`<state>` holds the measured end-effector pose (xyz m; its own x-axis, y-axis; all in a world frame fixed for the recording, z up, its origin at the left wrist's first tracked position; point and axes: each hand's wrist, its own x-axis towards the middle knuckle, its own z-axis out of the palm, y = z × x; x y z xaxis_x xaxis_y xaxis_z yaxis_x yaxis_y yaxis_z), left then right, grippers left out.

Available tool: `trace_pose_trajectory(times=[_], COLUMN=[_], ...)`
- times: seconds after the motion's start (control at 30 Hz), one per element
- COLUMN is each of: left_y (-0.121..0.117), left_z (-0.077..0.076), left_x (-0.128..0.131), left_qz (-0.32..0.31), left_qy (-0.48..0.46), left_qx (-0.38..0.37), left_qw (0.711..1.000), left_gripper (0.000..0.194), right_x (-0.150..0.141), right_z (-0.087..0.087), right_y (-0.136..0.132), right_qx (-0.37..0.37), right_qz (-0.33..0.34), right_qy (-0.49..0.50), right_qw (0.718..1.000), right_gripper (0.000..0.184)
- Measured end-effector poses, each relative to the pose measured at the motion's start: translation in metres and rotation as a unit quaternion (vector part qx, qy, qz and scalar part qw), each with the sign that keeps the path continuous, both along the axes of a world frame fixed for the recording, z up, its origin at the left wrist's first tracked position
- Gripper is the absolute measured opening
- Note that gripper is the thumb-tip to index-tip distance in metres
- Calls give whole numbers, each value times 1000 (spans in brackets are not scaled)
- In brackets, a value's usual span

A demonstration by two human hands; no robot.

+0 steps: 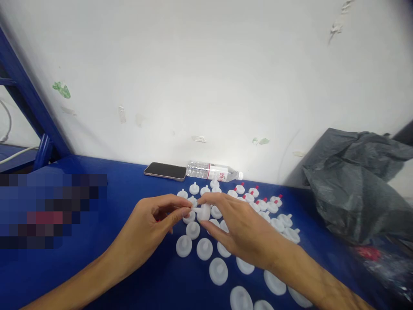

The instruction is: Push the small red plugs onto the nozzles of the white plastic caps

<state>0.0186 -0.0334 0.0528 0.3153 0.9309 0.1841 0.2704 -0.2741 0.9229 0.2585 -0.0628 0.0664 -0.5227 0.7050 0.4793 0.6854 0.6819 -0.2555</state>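
Between both hands is a translucent white plastic cap (204,212) with a wide round base and a narrow spout, turned on its side. My left hand (158,217) pinches the spout end between thumb and index finger. A bit of red shows under its curled fingers, too hidden to name. From the other side, my right hand (240,221) grips the round base with thumb and fingers. Beneath and around them, several similar white caps (204,249) lie spout up on the blue table (145,280). Several at the right rear have red tips (256,187) on their spouts.
Along the wall lie a phone (165,171) and a plastic water bottle (213,171) on its side. A dark grey plastic bag (355,181) stands at the right, with clear plastic bagging (392,269) below it. A blue metal frame (29,82) rises at the left.
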Motion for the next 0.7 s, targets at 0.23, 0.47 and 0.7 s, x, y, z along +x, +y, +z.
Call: trace_pose_trajectory(times=[0.23, 0.47, 0.7], left_y=[6, 5, -7], left_z=[-16, -15, -4], left_x=[-7, -11, -8], left_qz=[-18, -84, -88], left_qy=[79, 171, 170], left_qx=[79, 232, 239], left_qw=[994, 954, 952], left_gripper=[29, 41, 41], right_x=[-2, -7, -31], right_z=[-1, -5, -5], right_y=[-2, -2, -8], right_qx=[24, 139, 176], right_qz=[32, 80, 83], right_qy=[1, -58, -92], right_qw=[999, 985, 976], right_gripper=[28, 22, 50])
